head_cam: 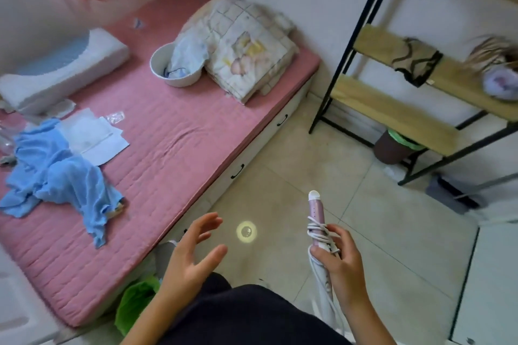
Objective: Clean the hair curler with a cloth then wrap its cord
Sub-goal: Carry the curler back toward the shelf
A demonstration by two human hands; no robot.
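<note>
My right hand (340, 256) grips a pink and white hair curler (316, 209) upright over the floor, tip pointing away from me. Its white cord (316, 230) is wound several times around the barrel just above my fingers, and the rest hangs down below my palm. To the left of the curler my left hand (193, 249) hovers with fingers spread, holding nothing. A crumpled blue cloth (56, 173) lies on the pink bed at the left, well away from both hands.
The pink mattress (173, 131) carries a pillow (56, 70), a white bowl (171, 75), a folded quilt (244, 47) and papers (95, 137). A black-framed wooden shelf (392, 103) stands at the right, a brown bin (392, 145) under it. Tiled floor (336, 171) lies ahead.
</note>
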